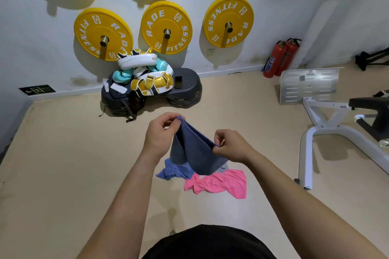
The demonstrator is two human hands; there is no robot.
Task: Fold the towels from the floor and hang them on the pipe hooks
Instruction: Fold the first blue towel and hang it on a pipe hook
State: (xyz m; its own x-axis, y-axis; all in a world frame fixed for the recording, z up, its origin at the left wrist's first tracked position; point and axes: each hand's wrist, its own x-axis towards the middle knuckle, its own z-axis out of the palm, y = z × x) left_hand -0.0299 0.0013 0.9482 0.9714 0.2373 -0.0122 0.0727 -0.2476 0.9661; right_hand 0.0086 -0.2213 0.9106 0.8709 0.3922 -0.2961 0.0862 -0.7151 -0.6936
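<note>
Pinching the dark blue terry towel (194, 149) at its top corners, left hand (161, 134) and right hand (230, 146), mid-air above the floor pile; I judge folding underway: next, bring corners together.

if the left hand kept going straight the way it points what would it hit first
Likely the black step platform; depth is unclear, so the left hand, pinching the dark blue towel, might pass over it.
</note>
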